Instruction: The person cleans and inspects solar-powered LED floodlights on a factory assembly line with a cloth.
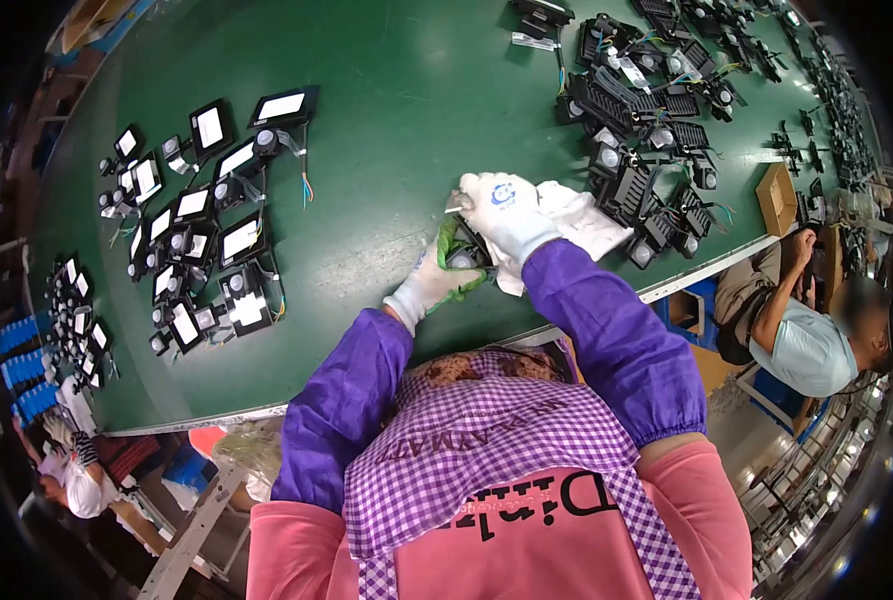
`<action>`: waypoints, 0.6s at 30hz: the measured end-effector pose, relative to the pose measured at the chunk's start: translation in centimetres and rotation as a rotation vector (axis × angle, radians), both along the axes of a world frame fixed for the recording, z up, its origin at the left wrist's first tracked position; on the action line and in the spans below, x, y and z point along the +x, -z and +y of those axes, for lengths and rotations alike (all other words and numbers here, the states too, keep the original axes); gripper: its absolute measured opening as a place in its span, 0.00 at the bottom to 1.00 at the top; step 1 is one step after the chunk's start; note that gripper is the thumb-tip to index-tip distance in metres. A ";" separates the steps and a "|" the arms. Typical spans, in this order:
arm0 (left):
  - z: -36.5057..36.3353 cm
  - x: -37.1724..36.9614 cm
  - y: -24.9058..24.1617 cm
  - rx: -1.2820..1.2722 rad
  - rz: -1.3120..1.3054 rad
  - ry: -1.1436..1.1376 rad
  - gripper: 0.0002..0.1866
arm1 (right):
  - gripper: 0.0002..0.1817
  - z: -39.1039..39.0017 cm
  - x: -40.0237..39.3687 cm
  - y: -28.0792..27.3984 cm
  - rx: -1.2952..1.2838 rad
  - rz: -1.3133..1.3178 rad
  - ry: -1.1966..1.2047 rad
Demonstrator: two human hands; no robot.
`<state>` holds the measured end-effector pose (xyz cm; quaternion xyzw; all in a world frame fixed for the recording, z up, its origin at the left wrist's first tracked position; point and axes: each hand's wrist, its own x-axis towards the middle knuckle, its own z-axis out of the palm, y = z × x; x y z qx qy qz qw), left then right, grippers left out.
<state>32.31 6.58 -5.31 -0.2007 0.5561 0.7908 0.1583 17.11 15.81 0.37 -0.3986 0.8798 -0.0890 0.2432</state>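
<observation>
In front of my apron, my left hand [439, 275] in a white glove with green fingers is closed around a small black floodlight [464, 259] with a round sensor. My right hand [505, 212], in a white glove with a blue print, is curled over the far side of the same floodlight. At its fingertips shows a small greyish piece [458, 203] that I cannot make out. A white cloth [584, 224] lies crumpled on the table beside and under my right wrist. Both hands hide much of the floodlight.
On the green table [387, 110], several floodlights with white panels [207, 215] lie to the left. A heap of black floodlights with coloured wires [637, 120] covers the right. Beyond it stands a cardboard box [776, 199]. A co-worker [812, 345] sits at the right edge.
</observation>
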 end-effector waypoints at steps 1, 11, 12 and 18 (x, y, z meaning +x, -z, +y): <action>0.0 0.2 0.8 -0.081 -0.014 0.009 0.42 | 0.11 0.0 0.8 -0.1 -0.039 0.004 -0.051; 0.3 -0.1 -2.3 0.027 -0.030 -0.050 0.51 | 0.11 2.9 -0.9 0.3 -0.078 0.032 0.144; 0.5 0.1 -1.7 0.053 -0.002 -0.064 0.50 | 0.11 3.7 0.4 0.8 -0.142 0.064 0.143; 0.6 -0.1 -1.9 0.068 0.015 -0.063 0.49 | 0.11 10.1 6.8 1.0 -0.114 0.046 0.332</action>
